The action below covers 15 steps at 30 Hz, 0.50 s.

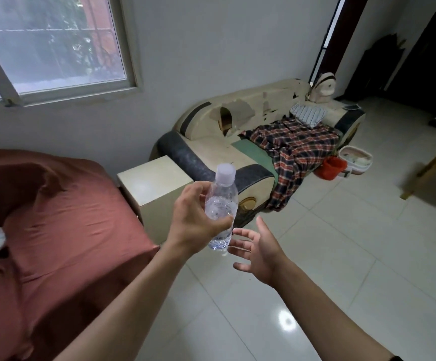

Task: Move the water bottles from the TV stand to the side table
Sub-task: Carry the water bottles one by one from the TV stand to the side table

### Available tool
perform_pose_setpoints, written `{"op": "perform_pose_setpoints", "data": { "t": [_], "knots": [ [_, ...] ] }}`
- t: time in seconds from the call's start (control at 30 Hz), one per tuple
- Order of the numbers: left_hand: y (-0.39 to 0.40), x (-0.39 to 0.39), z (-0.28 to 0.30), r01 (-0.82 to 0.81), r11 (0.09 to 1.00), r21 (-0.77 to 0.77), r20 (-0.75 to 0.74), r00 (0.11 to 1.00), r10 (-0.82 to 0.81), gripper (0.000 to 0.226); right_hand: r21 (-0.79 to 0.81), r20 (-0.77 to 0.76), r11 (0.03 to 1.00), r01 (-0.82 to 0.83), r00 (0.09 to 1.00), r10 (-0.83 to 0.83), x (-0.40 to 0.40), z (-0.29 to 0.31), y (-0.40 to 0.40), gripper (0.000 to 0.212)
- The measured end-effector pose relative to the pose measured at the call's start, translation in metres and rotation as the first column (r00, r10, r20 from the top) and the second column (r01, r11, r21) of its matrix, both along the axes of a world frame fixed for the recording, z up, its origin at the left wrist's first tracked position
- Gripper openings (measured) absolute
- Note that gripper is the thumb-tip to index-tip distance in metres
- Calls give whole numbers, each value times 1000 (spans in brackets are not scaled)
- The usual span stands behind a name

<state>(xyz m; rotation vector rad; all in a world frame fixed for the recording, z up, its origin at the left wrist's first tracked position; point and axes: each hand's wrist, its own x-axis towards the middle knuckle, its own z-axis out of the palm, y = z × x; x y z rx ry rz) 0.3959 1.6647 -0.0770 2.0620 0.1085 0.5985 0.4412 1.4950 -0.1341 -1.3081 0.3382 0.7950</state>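
Carrying one bottle [220, 204], you grip it upright in your left hand [196, 220], in the air. Your right hand [258, 250] is spread and empty, just beside the bottle's base. The counter [157, 183] stands just beyond your left hand, its top bare. Judged progress: transfer mid-way, nothing placed yet. The TV stand is out of view, so remaining bottles cannot be counted.

Bottle [220, 204] label print unreadable
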Motion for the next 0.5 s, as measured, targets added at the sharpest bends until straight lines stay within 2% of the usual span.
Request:
{"op": "perform_pose_setpoints", "data": {
  "t": [0.27,0.5],
  "knots": [
    [62,84,-27,-65,998,14,-104,992,66,62,-12,-89,996,-85,993,84,88,-29,66,72],
    [106,181,-38,-227,974,-6,-117,967,225,58,32,-85,976,-215,972,217,209,-56,114,70]
  ]
}}
